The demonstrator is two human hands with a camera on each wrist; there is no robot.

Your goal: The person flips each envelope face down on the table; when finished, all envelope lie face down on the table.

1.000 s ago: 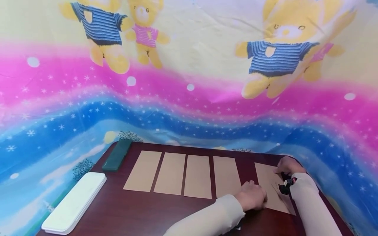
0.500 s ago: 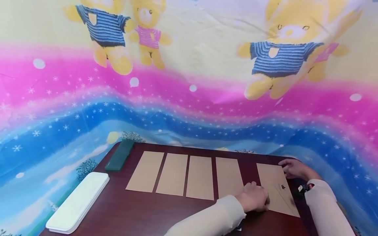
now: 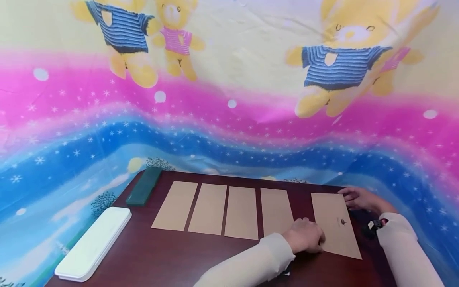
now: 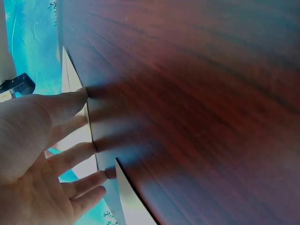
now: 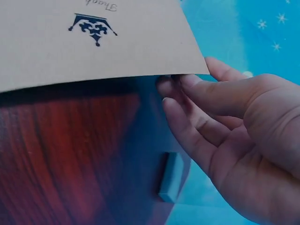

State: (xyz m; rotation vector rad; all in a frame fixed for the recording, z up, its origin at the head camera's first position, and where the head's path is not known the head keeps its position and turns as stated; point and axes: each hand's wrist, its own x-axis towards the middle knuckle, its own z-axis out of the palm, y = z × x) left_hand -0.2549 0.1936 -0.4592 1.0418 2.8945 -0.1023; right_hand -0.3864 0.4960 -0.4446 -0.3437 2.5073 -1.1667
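Observation:
A brown kraft paper card (image 3: 337,227) lies at the right of the dark wood table, with a black crown (image 5: 93,27) and the word "Thank" printed on it. My left hand (image 3: 305,236) rests at its lower left corner. In the left wrist view, that hand's fingers (image 4: 75,157) stretch loosely to the card's edge. By the card's far right corner is my right hand (image 3: 363,199). Its thumb (image 5: 201,89) sits right at the edge in the right wrist view, and its other fingers reach around the corner and partly behind the card.
A row of plain brown cards (image 3: 240,211) lies left of my left hand. At the left side of the table (image 3: 161,259) stand a white case (image 3: 94,244) and a dark green case (image 3: 144,186). A cloth printed with bears (image 3: 229,131) hangs behind.
My right hand has drawn back from the card's right part to its far right corner. The bend there has flattened and the crown shows. My left hand has stayed in place.

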